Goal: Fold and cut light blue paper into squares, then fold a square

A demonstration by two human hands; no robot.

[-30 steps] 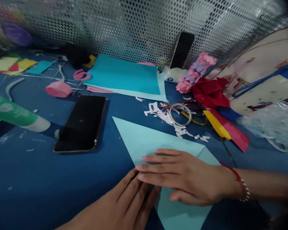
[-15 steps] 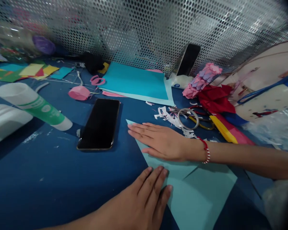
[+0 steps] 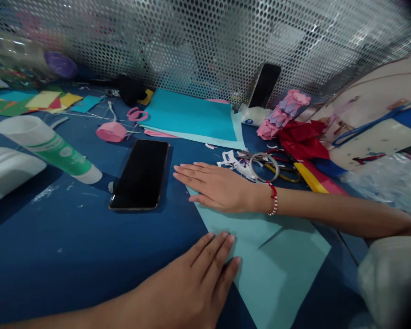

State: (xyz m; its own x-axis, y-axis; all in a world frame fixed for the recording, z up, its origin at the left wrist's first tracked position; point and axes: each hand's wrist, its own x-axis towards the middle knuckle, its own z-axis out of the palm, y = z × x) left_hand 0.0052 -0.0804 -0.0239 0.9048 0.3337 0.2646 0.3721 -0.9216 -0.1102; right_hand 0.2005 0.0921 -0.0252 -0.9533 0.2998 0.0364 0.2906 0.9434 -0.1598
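Head view, item by item.

- Right hand [image 3: 219, 187]: flat, palm down, fingers straight and together, gripping nothing. It presses the far tip of the light blue paper [image 3: 277, 265], and its fingertips reach past the tip onto the blue table [image 3: 71, 246].
- Left hand [image 3: 195, 283]: also spread flat and gripping nothing, with its fingertips on the paper's near left edge.
- Paper: lies folded in front of me, with a crease line running across its middle.
- Step, as I judge it: flattening the fold. I keep the left hand as anchor, press evenly along the folded edge, and keep the layers lined up.
- Obstacles: a dark phone [image 3: 140, 173] lies just beside my right fingertips. White scraps [image 3: 231, 160] and scissors [image 3: 267, 167] lie close behind my right wrist. Scraps caught under the sheet could mar the crease.
- Further off: a glue tube [image 3: 51, 148], a pink paper ring [image 3: 111, 131], a stack of blue sheets [image 3: 192, 114], a yellow cutter [image 3: 310, 178] and red paper [image 3: 303, 139].
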